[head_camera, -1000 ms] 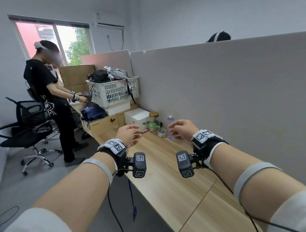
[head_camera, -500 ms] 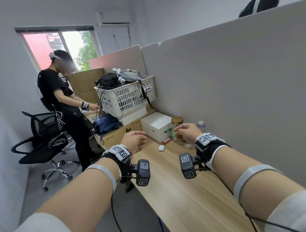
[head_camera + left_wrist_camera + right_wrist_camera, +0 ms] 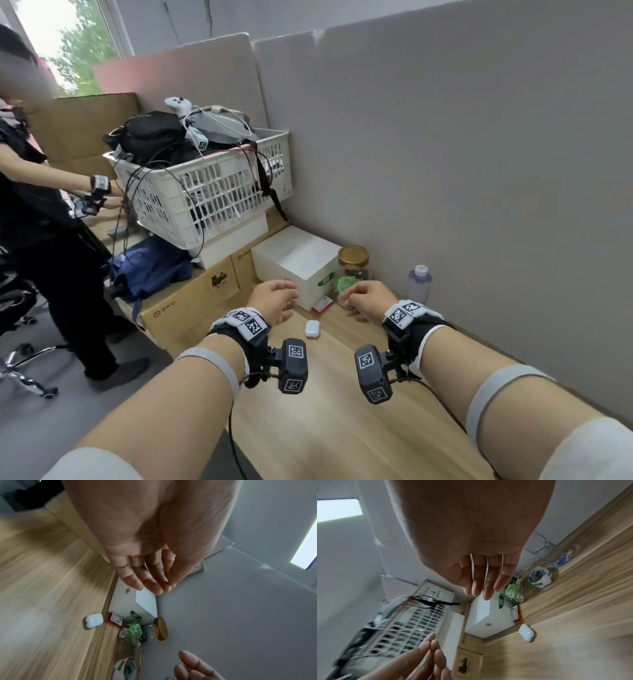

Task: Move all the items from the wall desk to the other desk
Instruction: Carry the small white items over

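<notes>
On the wooden desk (image 3: pixel 325 411) by the grey partition stand a white box (image 3: pixel 298 262), a glass jar with a gold lid (image 3: pixel 354 260), a green packet (image 3: pixel 346 286), a small red box (image 3: pixel 322 304), a white earbuds case (image 3: pixel 312 329) and a clear bottle (image 3: pixel 419 282). A tape roll (image 3: pixel 540 579) lies near the bottle. My left hand (image 3: pixel 274 301) hovers just left of the white box, fingers relaxed and empty. My right hand (image 3: pixel 364 301) hovers in front of the green packet, also empty, with loosely bent fingers (image 3: pixel 481 586).
A white basket (image 3: pixel 212 195) full of cables and bags sits on cardboard boxes (image 3: pixel 185 301) at the desk's far end, beside a blue bag (image 3: pixel 150 263). Another person (image 3: pixel 34 212) stands at the left next to an office chair (image 3: pixel 13 308). The partition (image 3: pixel 462 171) bounds the right.
My view has closed in on the desk's far end and both hands have reached forward to the white box and jar. The earbuds case has come into sight. Both hands stay empty.
</notes>
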